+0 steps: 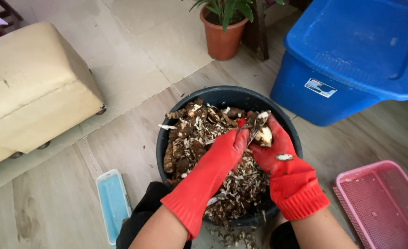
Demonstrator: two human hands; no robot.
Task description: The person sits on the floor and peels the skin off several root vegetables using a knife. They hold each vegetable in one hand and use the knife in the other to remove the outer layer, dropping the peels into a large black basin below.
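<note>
Over the floor, a black tub (222, 94) holds brown roots and peelings (190, 138). Above it, the right hand (277, 150), red-gloved, clasps a pale, partly peeled root (264, 136); the left hand (227, 147) grips a peeler (258, 123) against it.

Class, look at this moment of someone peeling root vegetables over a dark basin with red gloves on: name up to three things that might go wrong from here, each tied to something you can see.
1. The blade in the left hand sits close to the right hand gripping the half-peeled root; a slip might cut the glove.
2. Peelings cling to the gloves, so the grip may be slippery.
3. The basin is heaped; scraps already lie on the floor, and more may spill.
</note>
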